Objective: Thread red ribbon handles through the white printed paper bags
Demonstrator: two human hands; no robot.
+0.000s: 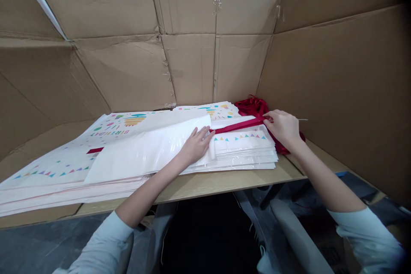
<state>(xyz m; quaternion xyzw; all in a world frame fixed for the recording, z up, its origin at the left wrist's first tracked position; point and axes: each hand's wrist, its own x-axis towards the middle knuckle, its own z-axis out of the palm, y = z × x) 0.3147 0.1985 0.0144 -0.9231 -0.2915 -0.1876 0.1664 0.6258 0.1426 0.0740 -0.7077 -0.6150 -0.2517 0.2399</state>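
The left hand (195,146) and right hand (282,127) are working well apart, with neither clamped to the other's position. The right hand is pinching a red satin ribbon (239,125) between thumb and fingers, while the left hand is lying open, pressing down on a glossy white plastic-film sheet (144,147) with its fingertips just beside the ribbon's lower end. The ribbon is stretching between the hands across a stack of printed birthday sheets (244,147), its long axis running nearly crosswise and rising slightly toward the right hand. It appears to be emerging from the edge of the glossy sheet, though the exact junction is not clear. The right hand is the nearer to the ribbon's length and is the only hand gripping it. A crumpled mass of red ribbon (253,107) is lying directly beyond and beneath the right hand. A short red strip (95,150) is showing well left of the left hand. The stack is resting on a wood-toned tabletop (199,186) below both hands, with corrugated cardboard walls (192,8) standing ahead of them.
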